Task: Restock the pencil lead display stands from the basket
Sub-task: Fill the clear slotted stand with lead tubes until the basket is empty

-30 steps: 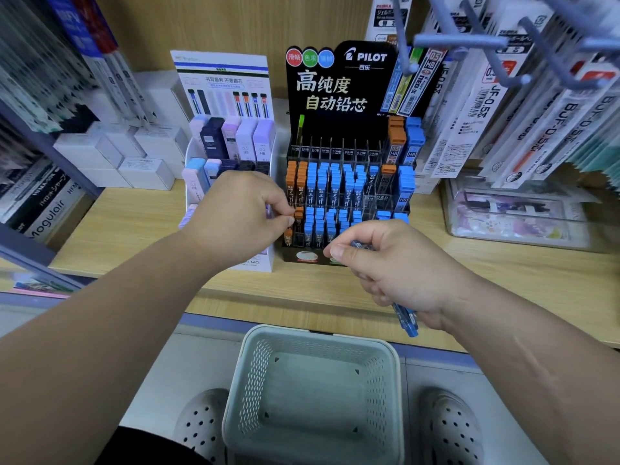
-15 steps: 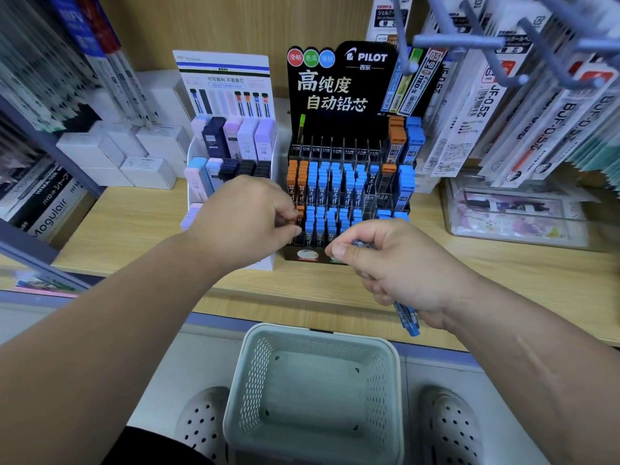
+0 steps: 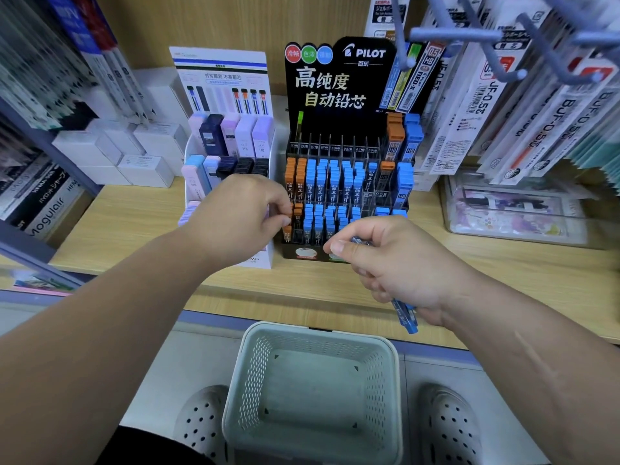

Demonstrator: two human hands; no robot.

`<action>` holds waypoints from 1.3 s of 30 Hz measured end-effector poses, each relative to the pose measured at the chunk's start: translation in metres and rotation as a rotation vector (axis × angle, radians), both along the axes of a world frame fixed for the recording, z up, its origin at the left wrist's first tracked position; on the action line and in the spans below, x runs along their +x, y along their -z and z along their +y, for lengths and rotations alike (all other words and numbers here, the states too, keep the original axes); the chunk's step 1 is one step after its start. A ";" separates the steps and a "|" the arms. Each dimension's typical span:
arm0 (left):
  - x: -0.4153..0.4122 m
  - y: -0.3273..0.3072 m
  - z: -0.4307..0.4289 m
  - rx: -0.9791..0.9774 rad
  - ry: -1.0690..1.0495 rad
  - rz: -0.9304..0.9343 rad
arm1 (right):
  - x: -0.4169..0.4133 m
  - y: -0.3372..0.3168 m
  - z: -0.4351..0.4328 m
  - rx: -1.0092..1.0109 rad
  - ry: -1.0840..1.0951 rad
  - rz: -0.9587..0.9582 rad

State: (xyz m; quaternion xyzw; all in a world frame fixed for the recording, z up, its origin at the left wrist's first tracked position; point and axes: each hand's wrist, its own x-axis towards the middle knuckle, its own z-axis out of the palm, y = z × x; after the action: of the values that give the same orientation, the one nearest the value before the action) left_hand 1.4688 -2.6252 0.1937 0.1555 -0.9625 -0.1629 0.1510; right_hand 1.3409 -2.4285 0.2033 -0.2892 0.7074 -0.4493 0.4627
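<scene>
Found the left hand a touch higher against the left edge of the black Pilot display stand than a second before, with thumb and forefinger pinched on an orange-capped lead tube in the stand's leftmost column. Saw hardly any change in the right hand, held low in front of the stand. Noted its fingers curled tight round a bundle of blue lead tubes, with one end poking out by the thumb and the other below the heel of the hand. Saw the pale perforated basket on the floor below and in front of the stand, between two perforated shoes, just as before.

Could not count the tubes inside the right fist. Could not tell whether the orange tube sat in its slot or had been lifted clear. Lost the lower front of the white stand and some of its pastel lead cases, just left of the Pilot stand, behind the left hand. Lost the Pilot stand's front right slots behind the right hand. Could not read most slot labels for blur.
</scene>
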 end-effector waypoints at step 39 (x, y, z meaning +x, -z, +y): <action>0.002 -0.005 -0.005 0.291 -0.108 0.049 | 0.005 0.012 -0.012 -0.024 -0.009 0.028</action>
State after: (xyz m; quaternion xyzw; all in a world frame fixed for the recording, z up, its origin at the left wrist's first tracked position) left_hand 1.4712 -2.6301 0.1983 0.2232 -0.9151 -0.2959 0.1589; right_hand 1.3457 -2.4401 0.1910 -0.3041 0.7071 -0.4514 0.4514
